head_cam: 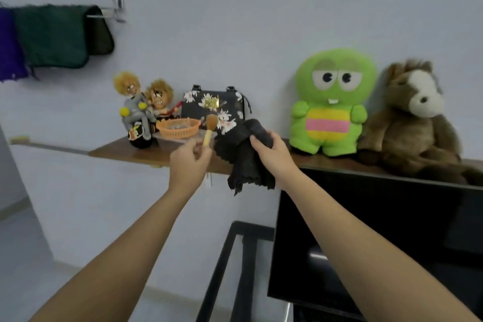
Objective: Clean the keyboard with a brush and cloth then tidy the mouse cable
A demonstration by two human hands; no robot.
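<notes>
My left hand (pixel 189 162) is raised in front of a wooden wall shelf (pixel 115 150) and pinches a small brush (pixel 210 129) with a pale yellow handle and brown bristles pointing up. My right hand (pixel 271 153) grips a dark grey cloth (pixel 241 157) that hangs in folds below my fingers, just right of the brush. Both hands are level with the shelf's front edge. No keyboard, mouse or cable is in view.
On the shelf stand two dolls on a toy motorbike (pixel 142 110), an orange basket (pixel 179 127), a black floral bag (pixel 217 106), a green plush (pixel 330 102) and a brown plush horse (pixel 410 117). A black monitor (pixel 392 238) stands below right. Towels (pixel 52 36) hang on a wall rail at upper left.
</notes>
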